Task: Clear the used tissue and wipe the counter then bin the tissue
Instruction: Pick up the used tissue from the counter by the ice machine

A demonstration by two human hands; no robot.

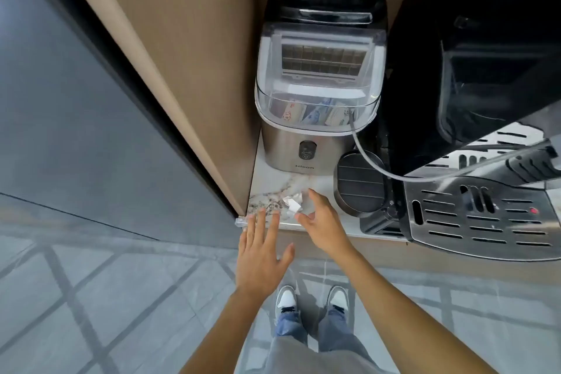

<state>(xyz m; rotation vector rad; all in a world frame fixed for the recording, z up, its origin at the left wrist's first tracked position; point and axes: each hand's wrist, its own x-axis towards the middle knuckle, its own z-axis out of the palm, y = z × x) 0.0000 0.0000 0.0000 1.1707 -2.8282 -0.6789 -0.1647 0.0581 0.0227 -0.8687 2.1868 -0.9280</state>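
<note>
A crumpled white tissue (pixel 292 203) lies on the marble counter (pixel 270 184), near its front edge and in front of the ice maker. My right hand (pixel 323 223) is open just right of the tissue, thumb and forefinger spread on either side of it, not closed on it. My left hand (pixel 262 255) is open and flat, its fingertips reaching the counter's front edge to the left of the tissue. No bin is in view.
A steel ice maker (pixel 306 146) with a clear lid stands at the back of the counter. A round black container (pixel 359 184) and a coffee machine's drip tray (pixel 485 215) sit to the right. A wooden panel (pixel 188 70) walls the left side. Grey tiled floor lies below.
</note>
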